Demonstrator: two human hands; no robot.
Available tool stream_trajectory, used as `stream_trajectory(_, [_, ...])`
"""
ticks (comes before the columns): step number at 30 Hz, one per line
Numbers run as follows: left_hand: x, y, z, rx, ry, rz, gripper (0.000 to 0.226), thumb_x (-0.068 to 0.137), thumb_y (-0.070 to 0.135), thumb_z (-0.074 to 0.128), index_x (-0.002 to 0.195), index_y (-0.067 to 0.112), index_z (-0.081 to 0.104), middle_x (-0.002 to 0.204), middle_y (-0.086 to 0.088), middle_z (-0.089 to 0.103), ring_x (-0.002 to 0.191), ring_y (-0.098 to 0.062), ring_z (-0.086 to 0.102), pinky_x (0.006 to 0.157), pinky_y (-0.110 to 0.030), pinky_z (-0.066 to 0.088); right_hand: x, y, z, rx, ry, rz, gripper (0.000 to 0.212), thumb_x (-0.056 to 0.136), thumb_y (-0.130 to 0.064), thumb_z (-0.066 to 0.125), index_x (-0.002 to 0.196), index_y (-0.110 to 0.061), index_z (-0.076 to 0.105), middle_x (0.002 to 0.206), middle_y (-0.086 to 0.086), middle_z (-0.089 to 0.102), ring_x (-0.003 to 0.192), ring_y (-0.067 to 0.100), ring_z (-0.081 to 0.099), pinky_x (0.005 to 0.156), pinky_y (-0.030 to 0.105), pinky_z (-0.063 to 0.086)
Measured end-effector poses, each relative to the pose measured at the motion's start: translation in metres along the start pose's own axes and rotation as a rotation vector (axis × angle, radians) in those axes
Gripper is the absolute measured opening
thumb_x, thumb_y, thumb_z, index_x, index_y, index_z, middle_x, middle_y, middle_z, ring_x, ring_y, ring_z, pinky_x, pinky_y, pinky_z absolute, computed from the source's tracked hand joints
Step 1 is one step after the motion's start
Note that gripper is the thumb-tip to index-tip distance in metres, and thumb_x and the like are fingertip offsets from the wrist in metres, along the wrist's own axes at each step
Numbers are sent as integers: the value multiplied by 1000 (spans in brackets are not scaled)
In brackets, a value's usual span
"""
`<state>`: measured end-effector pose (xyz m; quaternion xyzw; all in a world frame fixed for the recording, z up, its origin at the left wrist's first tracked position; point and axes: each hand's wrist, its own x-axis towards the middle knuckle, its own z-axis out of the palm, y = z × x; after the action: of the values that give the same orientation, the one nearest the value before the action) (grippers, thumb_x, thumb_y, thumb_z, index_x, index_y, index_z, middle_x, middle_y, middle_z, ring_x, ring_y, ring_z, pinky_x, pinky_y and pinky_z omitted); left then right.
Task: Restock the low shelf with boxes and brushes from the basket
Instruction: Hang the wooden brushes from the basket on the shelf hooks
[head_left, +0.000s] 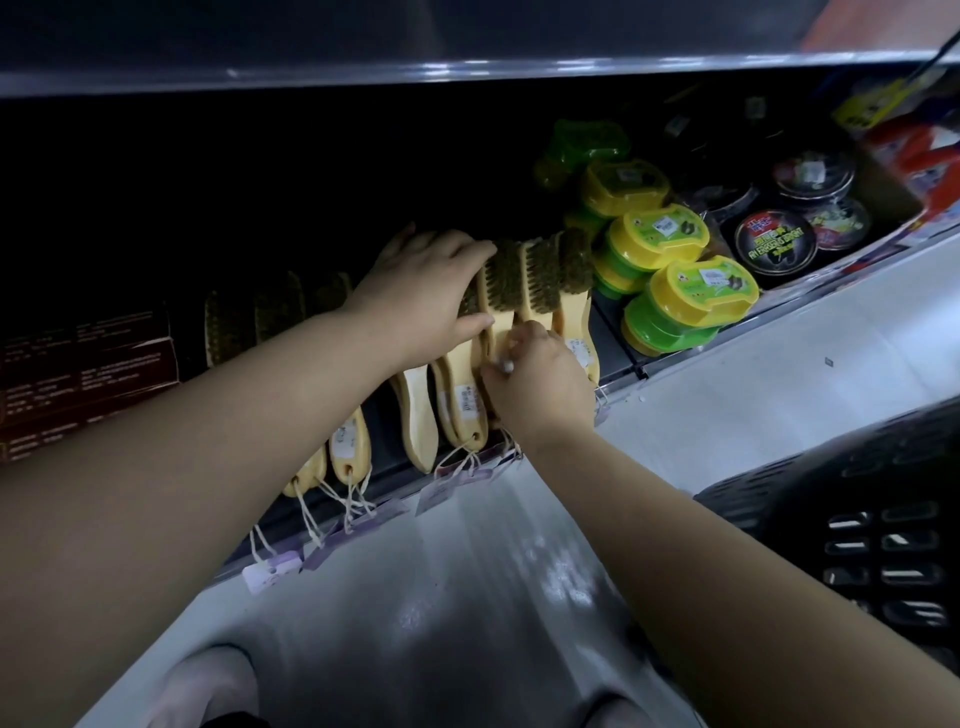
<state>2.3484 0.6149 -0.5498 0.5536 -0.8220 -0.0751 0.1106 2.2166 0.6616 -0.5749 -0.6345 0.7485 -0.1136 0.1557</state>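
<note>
Several wooden-handled brushes (540, 283) with dark bristles stand on edge in a row on the low shelf (618, 387), handles toward me, paper tags hanging on strings over the shelf lip. My left hand (421, 296) lies over the bristle tops, fingers spread across the row and thumb against a handle. My right hand (535, 382) pinches the pale handle of one brush (501, 325) in the middle of the row. More brushes (348, 441) sit to the left. Dark red boxes (88, 374) are stacked at the far left of the shelf.
Yellow-and-green lidded tubs (685, 299) are piled to the right of the brushes, with round black tins (774, 241) beyond them. A black plastic basket (878, 525) stands on the pale floor at lower right. An upper shelf edge (467, 70) overhangs.
</note>
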Motion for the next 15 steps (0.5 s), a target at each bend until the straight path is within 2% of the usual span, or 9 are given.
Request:
stream_trajectory(2, [-2, 1, 3, 20, -21, 10, 69, 88, 45, 54, 147, 23, 24, 151, 0, 29, 140, -21, 23, 115, -37, 9, 3, -1, -2, 54, -49, 36, 26, 83, -27, 59, 103, -11, 57, 98, 9, 63, 86, 28, 62, 65, 31, 48])
stream_trajectory(5, [-7, -1, 6, 20, -28, 28, 68, 88, 44, 55, 146, 23, 27, 150, 0, 31, 140, -20, 23, 117, -37, 5, 5, 0, -3, 193, -68, 78, 10, 81, -25, 60, 81, -17, 54, 88, 10, 65, 73, 25, 59, 58, 26, 41])
stream_trajectory(7, [-11, -2, 6, 7, -15, 36, 66, 88, 42, 56, 145, 23, 29, 149, 0, 32, 140, -20, 22, 117, -36, 3, 4, 1, -2, 239, -52, 80, 10, 81, -25, 61, 85, -16, 57, 91, 10, 64, 75, 25, 60, 60, 27, 44])
stream_trajectory(9, [-14, -4, 5, 6, -8, 45, 65, 88, 41, 57, 144, 23, 31, 149, 0, 32, 140, -20, 20, 117, -37, 1, 2, 1, 0, 249, -65, 73, 21, 82, -22, 61, 101, -13, 60, 101, 9, 62, 85, 24, 61, 71, 34, 53])
stream_trajectory(11, [-18, -4, 5, 1, 5, 55, 62, 87, 39, 58, 143, 22, 35, 149, -1, 33, 141, -20, 19, 117, -37, 1, 1, 2, 1, 210, -85, 67, 31, 83, -22, 61, 113, -12, 57, 109, 7, 57, 93, 25, 60, 79, 37, 53])
stream_trajectory(15, [-38, 3, 4, -28, 56, 110, 53, 86, 34, 61, 134, 16, 49, 140, -3, 46, 135, -23, 30, 112, -38, 13, 1, 7, -1, 227, 45, 54, 32, 84, -40, 60, 105, -16, 61, 105, 0, 54, 87, 20, 57, 74, 35, 50])
